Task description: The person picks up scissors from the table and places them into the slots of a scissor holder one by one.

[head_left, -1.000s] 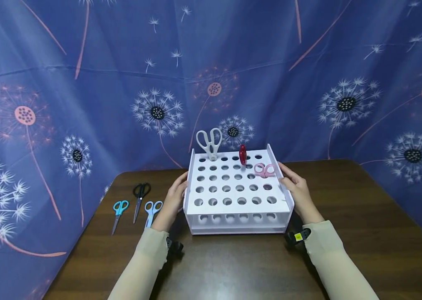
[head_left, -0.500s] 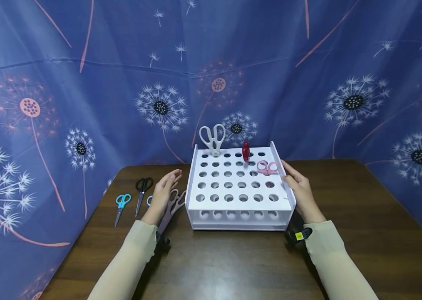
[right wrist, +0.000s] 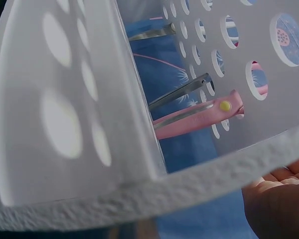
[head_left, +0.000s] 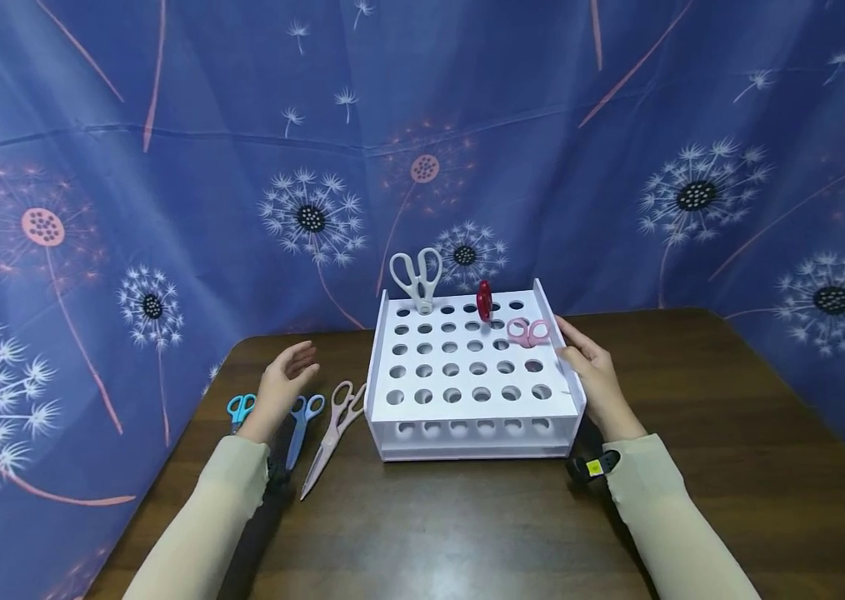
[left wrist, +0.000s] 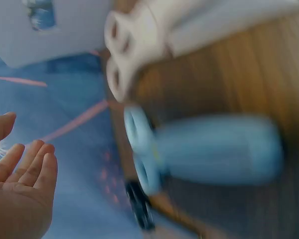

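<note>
A white rack with rows of round holes [head_left: 437, 379] stands on the table. White-handled scissors [head_left: 417, 279], red-handled scissors [head_left: 484, 302] and small pink-handled scissors [head_left: 527, 332] are set in its holes, blades down. My right hand [head_left: 598, 383] rests along the rack's right side panel, its fingers extended. My left hand [head_left: 282, 390] is in the air left of the rack, fingers apart and holding nothing. Beneath and beside it lie light-blue scissors [head_left: 301, 429] and beige-pink scissors [head_left: 334, 437]. Teal-handled scissors [head_left: 239, 407] show partly behind the left wrist.
Black-handled scissors [left wrist: 139, 204] lie past the blue pair in the left wrist view; the left hand hides them in the head view. Under the rack's top, a pink blade cover [right wrist: 199, 114] and metal blades hang. A blue dandelion-print cloth [head_left: 422, 100] hangs behind the table [head_left: 452, 533].
My left hand has let go of the rack's left side and moved left over the scissors, uncovering the beige-pink pair. The right hand has stayed at the rack's right side.
</note>
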Tool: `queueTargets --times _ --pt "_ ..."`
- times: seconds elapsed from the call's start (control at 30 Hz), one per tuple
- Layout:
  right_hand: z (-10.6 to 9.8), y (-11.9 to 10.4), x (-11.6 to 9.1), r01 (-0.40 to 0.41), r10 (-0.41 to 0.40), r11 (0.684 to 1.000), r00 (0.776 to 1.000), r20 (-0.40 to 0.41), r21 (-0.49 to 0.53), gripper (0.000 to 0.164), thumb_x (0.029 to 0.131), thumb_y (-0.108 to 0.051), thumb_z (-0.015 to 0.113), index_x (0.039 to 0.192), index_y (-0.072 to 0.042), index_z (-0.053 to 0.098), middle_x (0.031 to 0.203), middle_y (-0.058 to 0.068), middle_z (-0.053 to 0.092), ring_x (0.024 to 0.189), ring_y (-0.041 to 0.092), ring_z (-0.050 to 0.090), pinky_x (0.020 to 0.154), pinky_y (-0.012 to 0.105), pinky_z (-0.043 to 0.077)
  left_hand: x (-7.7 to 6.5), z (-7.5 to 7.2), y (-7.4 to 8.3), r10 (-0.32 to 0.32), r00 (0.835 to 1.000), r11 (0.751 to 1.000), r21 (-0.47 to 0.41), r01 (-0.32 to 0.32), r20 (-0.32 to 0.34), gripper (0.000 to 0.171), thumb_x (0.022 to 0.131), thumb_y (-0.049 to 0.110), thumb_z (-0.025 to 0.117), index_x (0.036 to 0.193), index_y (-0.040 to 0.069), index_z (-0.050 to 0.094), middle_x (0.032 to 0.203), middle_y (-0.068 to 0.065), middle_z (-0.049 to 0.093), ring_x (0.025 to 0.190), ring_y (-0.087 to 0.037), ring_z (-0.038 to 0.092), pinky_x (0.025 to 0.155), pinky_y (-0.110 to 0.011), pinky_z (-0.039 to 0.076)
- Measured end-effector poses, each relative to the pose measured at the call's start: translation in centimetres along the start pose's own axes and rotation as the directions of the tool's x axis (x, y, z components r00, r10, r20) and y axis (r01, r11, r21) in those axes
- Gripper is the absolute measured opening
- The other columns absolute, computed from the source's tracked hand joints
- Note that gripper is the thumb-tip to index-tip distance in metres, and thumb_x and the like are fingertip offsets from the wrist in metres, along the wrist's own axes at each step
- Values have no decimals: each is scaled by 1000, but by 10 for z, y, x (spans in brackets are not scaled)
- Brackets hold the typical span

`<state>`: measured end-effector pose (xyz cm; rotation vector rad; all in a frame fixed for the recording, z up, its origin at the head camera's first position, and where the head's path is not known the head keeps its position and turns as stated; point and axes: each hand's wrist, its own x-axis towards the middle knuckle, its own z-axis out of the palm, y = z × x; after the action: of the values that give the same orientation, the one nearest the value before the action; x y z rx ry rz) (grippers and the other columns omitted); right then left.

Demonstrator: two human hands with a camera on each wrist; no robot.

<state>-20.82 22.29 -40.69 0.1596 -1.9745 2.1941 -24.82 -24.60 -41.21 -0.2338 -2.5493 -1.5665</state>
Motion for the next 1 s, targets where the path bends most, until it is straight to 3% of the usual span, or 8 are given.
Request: queueTargets --times 0.23,0.47,0.67,1.0 --pt "2 2 -2 3 -3 1000 1000 -2 -23 51 96 -7 44 147 -9 41 116 -8 62 85 2 62 69 17 54 -7 -38 -20 -25 999 974 225 19 22 57 96 13 59 147 2 36 146 -23 43 134 -39 42 109 -50 38" --pt "1 1 -1 3 -3 999 1000 -9 -34 52 96 -7 44 147 -9 41 116 -10 62 85 2 62 69 17 54 -11 -60 -23 -49 998 943 332 34 37 60 95 13 62 148 3 36 148 -22 42 134 -41 42 106 -50 41" --pt "0 1 -3 5 -5 999 1000 -5 -41 52 97 -8 44 148 -9 40 120 -9 60 88 2 61 71 17 53 -12 -70 -20 -86 995 924 378 59 54 63 94 14 63 148 0 33 147 -26 40 133 -45 41 103 -56 41" --pt "-1 3 -2 39 -39 999 999 12 -30 51 97 -6 43 148 -7 39 125 -2 58 89 2 61 72 17 53 -7 -77 -21 -79 995 893 448 46 56 63 92 15 66 145 -2 37 144 -27 44 129 -46 45 100 -56 43"
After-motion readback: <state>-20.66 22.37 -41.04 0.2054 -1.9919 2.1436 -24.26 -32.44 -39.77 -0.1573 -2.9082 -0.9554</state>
